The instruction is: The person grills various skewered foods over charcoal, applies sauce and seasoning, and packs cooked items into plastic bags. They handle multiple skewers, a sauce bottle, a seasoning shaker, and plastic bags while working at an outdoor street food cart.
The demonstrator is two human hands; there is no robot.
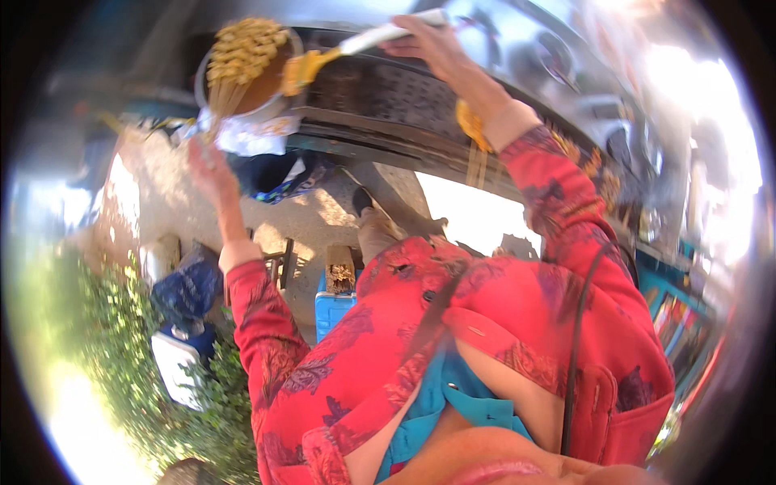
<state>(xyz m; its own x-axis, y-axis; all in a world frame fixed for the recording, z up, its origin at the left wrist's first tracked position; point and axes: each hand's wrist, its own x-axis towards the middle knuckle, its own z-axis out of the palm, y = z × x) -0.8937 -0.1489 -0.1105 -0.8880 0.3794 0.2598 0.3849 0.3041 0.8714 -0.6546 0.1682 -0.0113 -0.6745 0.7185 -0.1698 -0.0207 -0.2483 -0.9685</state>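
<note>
1. Left hand [214, 171], as I see it from my end, is blurred but gripping the bunched bare ends of a fan of skewers [245, 50].
2. I find their yellowish food pieces at the far end, over the left part of a round pot [200, 90] of orange-brown sauce [267, 85]; whether they touch the sauce, I can't tell.
3. Right hand [428, 47] has its fingers closed around the white handle of a brush [380, 37].
4. I see the brush's yellow-orange head by the pot's right rim; contact there is unclear to me.
5. To the pot's right I have a long dark grill [368, 97], and more skewers [470, 125] beside the right forearm, sticks toward the wearer.
6. Below, I make out a blue cooler [331, 311] on the ground and a dark blue bag [187, 284] near green plants [121, 343].
</note>
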